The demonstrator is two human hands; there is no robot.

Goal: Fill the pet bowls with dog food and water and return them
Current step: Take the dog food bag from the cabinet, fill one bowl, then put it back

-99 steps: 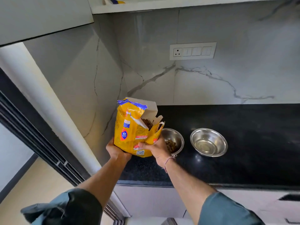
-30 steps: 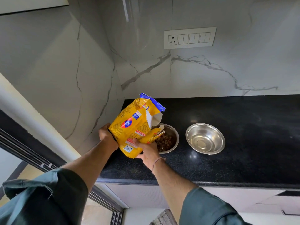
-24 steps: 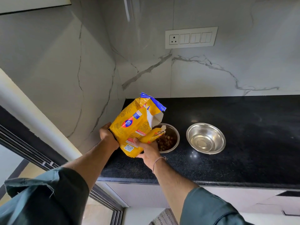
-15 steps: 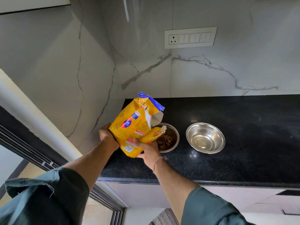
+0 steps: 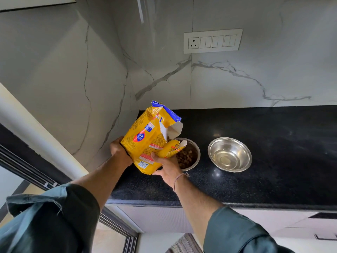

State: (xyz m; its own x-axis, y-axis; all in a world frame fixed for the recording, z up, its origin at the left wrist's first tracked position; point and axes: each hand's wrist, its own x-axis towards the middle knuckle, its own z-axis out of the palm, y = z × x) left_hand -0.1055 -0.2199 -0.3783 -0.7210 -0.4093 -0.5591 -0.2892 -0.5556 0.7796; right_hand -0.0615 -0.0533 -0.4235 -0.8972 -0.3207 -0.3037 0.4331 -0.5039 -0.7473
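Observation:
A yellow dog food bag (image 5: 147,137) with a torn blue top is tilted over a steel bowl (image 5: 196,158) on the black counter (image 5: 273,161). The bowl holds brown kibble (image 5: 186,157), partly hidden by the bag's open corner. My left hand (image 5: 119,152) grips the bag's left bottom edge. My right hand (image 5: 166,166) holds the bag from below near its opening. To the right stands a second steel bowl (image 5: 229,154) with no food in it; its bottom shines.
The counter ends at a marble side wall (image 5: 63,88) on the left and a marble back wall with a socket and switch panel (image 5: 212,41). The counter's front edge (image 5: 218,204) runs below my arms. A striped mat (image 5: 184,243) lies on the floor.
Over the last 3.3 seconds the bag tipped further toward the left bowl and more kibble lies in it. In the last second bag and hands have hardly moved.

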